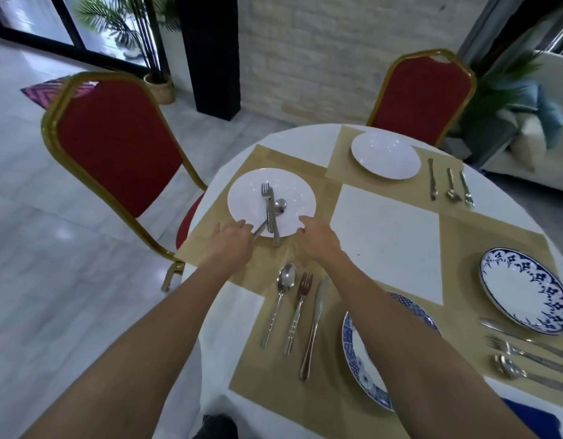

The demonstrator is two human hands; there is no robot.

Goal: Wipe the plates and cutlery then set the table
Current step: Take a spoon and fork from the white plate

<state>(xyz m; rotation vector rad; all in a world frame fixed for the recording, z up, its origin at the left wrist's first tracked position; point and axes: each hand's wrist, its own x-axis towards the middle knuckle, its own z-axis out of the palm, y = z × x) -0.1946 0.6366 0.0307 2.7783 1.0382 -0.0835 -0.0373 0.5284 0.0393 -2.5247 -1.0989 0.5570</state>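
Gripping the near rim of a white plate (248,191), the left hand (232,245) and the right hand (318,239) each lay a thumb on top, with fingers curled under the edge; the plate sits on a tan mat (274,160) at the left side of the round worktop (384,242), which is covered with a white cloth. On the plate lie a fork (267,204) and a spoon (279,206), side by side with their handles toward the person, the spoon's handle overhanging the rim; a knife (260,229) slants across them, its handle end reaching the left fingers, though whether those fingers also pinch it cannot be told.

Beyond, a second white plate (384,155) rests on its own mat, with a far knife (432,183), far spoon (452,186) and far fork (465,188) in a row to its right. To the right, a blue-rimmed plate (527,289) sits with cutlery just beside its near edge. Closest in, a blue patterned plate (359,353) is partly hidden by the right forearm; to its left lie a near spoon (285,299), near fork (300,307) and near knife (315,327), parallel and apart.

Two red chairs with gold frames stand at the worktop, the left chair (115,144) behind the held plate and the far chair (422,96) behind the second white plate.
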